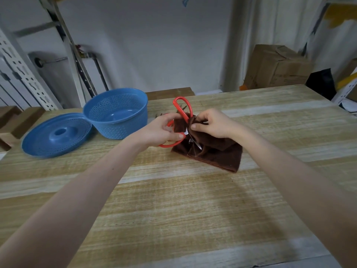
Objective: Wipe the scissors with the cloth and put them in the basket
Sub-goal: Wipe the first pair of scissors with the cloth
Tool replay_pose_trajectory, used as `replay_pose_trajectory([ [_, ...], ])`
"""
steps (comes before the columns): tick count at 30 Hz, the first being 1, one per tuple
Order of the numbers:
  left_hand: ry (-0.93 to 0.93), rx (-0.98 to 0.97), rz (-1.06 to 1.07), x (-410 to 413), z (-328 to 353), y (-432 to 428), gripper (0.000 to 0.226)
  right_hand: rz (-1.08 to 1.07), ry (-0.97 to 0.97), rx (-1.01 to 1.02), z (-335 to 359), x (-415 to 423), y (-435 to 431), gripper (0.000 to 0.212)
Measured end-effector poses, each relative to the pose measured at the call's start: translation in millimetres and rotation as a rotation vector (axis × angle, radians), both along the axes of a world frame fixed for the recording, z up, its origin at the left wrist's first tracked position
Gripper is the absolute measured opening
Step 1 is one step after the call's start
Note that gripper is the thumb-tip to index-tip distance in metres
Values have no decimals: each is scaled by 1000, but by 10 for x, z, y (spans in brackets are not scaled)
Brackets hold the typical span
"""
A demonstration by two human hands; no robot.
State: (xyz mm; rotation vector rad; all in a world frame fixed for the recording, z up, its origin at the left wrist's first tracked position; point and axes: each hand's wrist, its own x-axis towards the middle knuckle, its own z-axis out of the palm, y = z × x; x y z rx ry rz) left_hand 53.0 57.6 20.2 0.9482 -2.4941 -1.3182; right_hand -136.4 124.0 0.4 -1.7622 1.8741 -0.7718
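The scissors [182,114] are being held above the far half of the worktop [173,209], about midway between its left and right edges. Their long axis is running from the far edge toward the near edge, leaning a little to the right. The two red plastic loop handles are pointing up and toward the far-left, and are standing spread apart. The blades are pointing down toward the near-right and are mostly hidden inside the cloth [214,151]; only thin slivers of bright metal are showing.

The left hand [164,130] is gripping the lower red loop, fingers curled through and around it. The right hand [214,124] is pinching a bunched fold of cloth around the blades, thumb against fingertips. The two hands are working close together.

The cloth is dark brown, soft and napped. Its upper part is gathered into creases, and its lower part is lying flat on the worktop with a straight hemmed edge.

The basket [119,128], round blue perforated plastic, is standing upright toward the far-left corner. A matching round lid [56,136] is lying beside it. The worktop is showing pale, streaked wood grain.
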Motion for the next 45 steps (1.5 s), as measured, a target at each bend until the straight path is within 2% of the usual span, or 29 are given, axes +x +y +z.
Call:
replay_pose_trajectory([
  [5, 16, -6, -20, -53, 2, 1, 49, -7, 18, 14, 10, -108, 70, 20],
  [9, 19, -1, 2, -90, -36, -67, 47, -59, -94, 7, 12, -151, 108, 16],
  [14, 33, 10, -9, -144, -84, -66, 43, -101, -128, -55, 31, 2, 13, 10],
  [19, 9, 9, -4, -114, -87, -50, 44, -87, -45, -41, 18, 52, -1, 15],
  [24, -16, 10, -20, -108, -44, -78, 50, -51, -64, 4, 50, -48, 40, 15],
  [26, -8, 14, -15, -108, -21, -73, 50, -70, -107, 15, 57, -73, 46, 17],
  [29, 25, 58, 1, -70, 27, -89, 48, -208, -244, -60, 56, -145, 76, 22],
  [31, 30, 68, 0, -55, 39, -103, 49, -204, -260, -103, 52, -153, 96, 24],
  [35, 8, 20, -10, -77, 59, -42, 49, -26, -65, -56, 48, -21, 76, 9],
  [41, 11, 18, -13, -57, 116, 53, 47, 11, 40, 8, 86, 12, 50, 15],
  [45, 16, 46, -12, -36, 146, 47, 50, -2, 124, -45, 4, 19, 45, 22],
])
